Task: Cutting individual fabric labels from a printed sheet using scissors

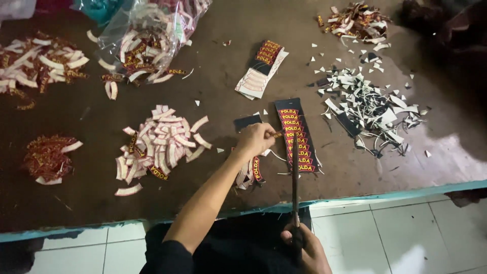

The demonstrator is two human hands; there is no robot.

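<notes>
My left hand (256, 139) reaches over the dark brown table (91, 203) and pinches a small curved patch at the tip of a long thin dark tool (295, 177). My right hand (304, 248) grips that tool's handle low, just off the table's front edge. The tool lies over a black strip of red and yellow embroidered patches (299, 122), which rests flat just right of my left hand. Whether the tool is scissors or a blade I cannot tell. A few cut patches (249, 172) lie under my left wrist.
A heap of cut patches lying white side up (160, 142) sits left of centre. Black and white offcuts (370, 104) are spread at the right. A clear plastic bag of patches (144, 40), another patch strip (261, 68) and further heaps (40, 63) (46, 158) (357, 20) lie around. White floor tiles (406, 238) show below.
</notes>
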